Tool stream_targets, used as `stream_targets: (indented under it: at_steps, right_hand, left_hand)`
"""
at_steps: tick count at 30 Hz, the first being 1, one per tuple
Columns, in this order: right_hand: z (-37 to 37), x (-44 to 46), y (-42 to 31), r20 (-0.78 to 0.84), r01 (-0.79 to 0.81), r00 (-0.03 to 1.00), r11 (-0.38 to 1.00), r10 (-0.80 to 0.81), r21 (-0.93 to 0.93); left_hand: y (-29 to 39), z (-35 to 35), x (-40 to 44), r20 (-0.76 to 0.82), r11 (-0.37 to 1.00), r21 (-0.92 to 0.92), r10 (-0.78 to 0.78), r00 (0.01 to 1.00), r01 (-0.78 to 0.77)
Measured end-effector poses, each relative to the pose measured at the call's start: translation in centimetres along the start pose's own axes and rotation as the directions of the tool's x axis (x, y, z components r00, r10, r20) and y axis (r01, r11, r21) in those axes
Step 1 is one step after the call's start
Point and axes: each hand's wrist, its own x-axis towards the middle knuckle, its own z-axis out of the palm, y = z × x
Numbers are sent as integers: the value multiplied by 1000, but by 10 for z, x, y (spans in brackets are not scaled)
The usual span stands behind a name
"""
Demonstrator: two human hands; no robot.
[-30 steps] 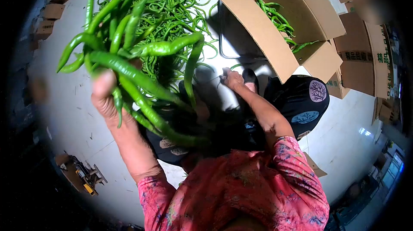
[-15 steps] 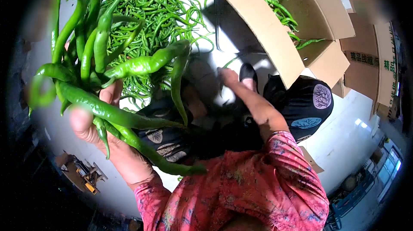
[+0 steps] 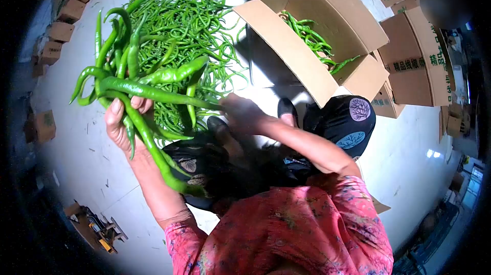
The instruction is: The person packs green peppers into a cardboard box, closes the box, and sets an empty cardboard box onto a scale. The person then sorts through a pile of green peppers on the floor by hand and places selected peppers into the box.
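Observation:
My left hand (image 3: 123, 126) is closed round a bunch of long green chili peppers (image 3: 133, 83), held up above the floor at the left. Their curved tips fan out in several directions. My right hand (image 3: 243, 114) is in shadow and slightly blurred, its fingers curled at the tip of one long pepper that points right from the bunch. Whether it grips that tip or something else is hidden. Behind the bunch, a wide heap of green chili peppers (image 3: 179, 34) lies on the pale floor.
An open cardboard box (image 3: 286, 50) with some chili peppers (image 3: 312, 39) inside stands to the right of the heap. More printed cartons (image 3: 414, 60) stand at the right, and small boxes (image 3: 61, 32) line the left. My knees (image 3: 337, 126) are below the box.
My right hand has moved left, from near the shoe to the long pepper's tip. The thin pepper seen at it earlier no longer shows. My left hand and bunch appear lower and farther from the camera.

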Motion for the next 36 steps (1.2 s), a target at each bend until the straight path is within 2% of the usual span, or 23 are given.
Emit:
stream_targets:
  at_steps: [1,2,3,4,6,7,9,10,11,12,13,15,16,17,18,19,21,24,25,27,29,32,36]
  right_hand:
    - [-22,-8,-3,-170,181,972,977,-160,115]
    - [-45,-16,-6,-330,380,891,910,-312,167]
    - [-85,-28,-22,-330,407,892,865,-308,294]
    - [-121,-40,-37,-301,250,936,947,-183,204]
    - [-169,-50,-35,-385,252,905,957,-181,142]
    - [-191,-57,-41,-361,72,933,982,-3,176]
    - [-217,-64,-21,-403,56,914,969,47,241]
    - [-226,-66,-8,-380,-75,905,949,194,305]
    - [-232,-65,15,-422,-85,894,983,148,164]
    - [-234,-65,36,-456,-165,872,984,180,73]
    - [-233,-65,57,-524,-190,852,937,9,-293]
    - [-225,-63,77,-547,-188,824,838,-150,-513]
    - [-226,-59,60,-536,-174,844,939,-14,-298]
    - [-226,-56,42,-488,-170,865,983,118,-63]
    - [-227,-51,19,-431,-124,890,989,149,87]
    - [-224,-47,6,-423,-37,904,998,58,58]
    - [-216,-34,-18,-327,58,945,991,-16,120]
    - [-199,-21,-66,-291,169,951,967,-108,191]
    - [-192,-16,-73,-304,230,939,949,-160,213]
    - [-171,0,-70,-451,425,803,905,-388,-21]
    - [-163,3,-65,-361,396,865,916,-348,68]
    - [-163,2,-64,-390,399,859,911,-332,103]
    - [-176,-2,-59,-369,354,887,922,-278,156]
  left_hand:
    - [1,-8,-1,17,999,-38,19,1000,-18]
    - [3,-8,-1,-10,998,-59,-4,1000,3]
    - [4,-6,0,-38,997,-80,-24,999,21]
    - [5,-7,3,3,996,-86,-14,1000,14]
    - [3,-4,6,73,988,-149,-28,997,38]
    - [3,0,5,77,984,-171,-28,997,40]
    - [1,-6,3,37,992,-127,-12,999,16]
    - [1,-2,4,62,991,-133,-7,998,15]
    - [0,2,6,88,990,-139,-3,996,16]
    - [0,-4,6,125,990,-135,-28,992,45]
    - [-1,0,6,65,990,-133,-40,997,49]
    - [-6,1,9,133,984,-169,-29,991,52]
    - [-7,14,9,77,989,-147,-9,997,21]
    - [-10,16,9,52,989,-145,-30,998,38]
    - [-11,18,9,46,989,-141,-37,998,43]
    - [-13,20,10,42,989,-138,-44,998,49]
    - [-17,24,12,71,990,-129,-39,997,48]
    - [-23,26,15,85,989,-130,-65,994,76]
    - [-24,26,16,89,987,-135,-81,993,92]
    - [-28,25,17,95,981,-147,-116,989,129]
    - [-30,27,17,92,980,-136,-137,986,149]
    - [-29,25,14,92,989,-99,-104,990,113]
    - [-27,23,15,80,985,-99,-136,987,144]
